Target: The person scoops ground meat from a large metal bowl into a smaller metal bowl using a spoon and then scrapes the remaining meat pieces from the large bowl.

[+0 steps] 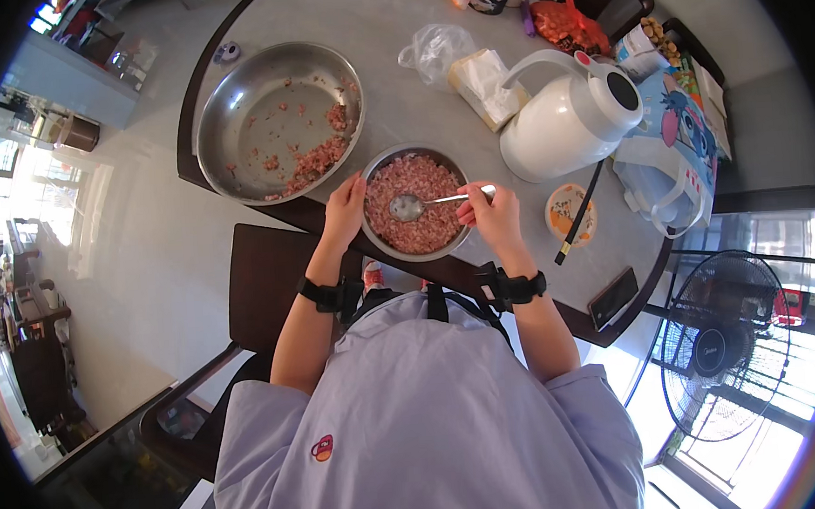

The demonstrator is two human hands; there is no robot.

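Observation:
A small steel bowl (418, 257) full of minced meat (420, 173) sits at the near edge of the table. My left hand (345, 209) grips its left rim. In my right hand (490, 214) is the handle of a metal spoon (407, 207), whose head rests on the surface of the meat. Up and to the left stands a large steel basin (259, 116), with leftover mince (318, 160) clinging along its lower right side and small bits scattered over its bottom.
Right of the bowl stand a white thermos jug (550, 130), a tissue pack (485, 85) and a paper bowl (564, 206) crossed by black chopsticks (580, 212). A phone (613, 298) lies by the right edge. A chair (269, 284) and a fan (711, 351) flank the table.

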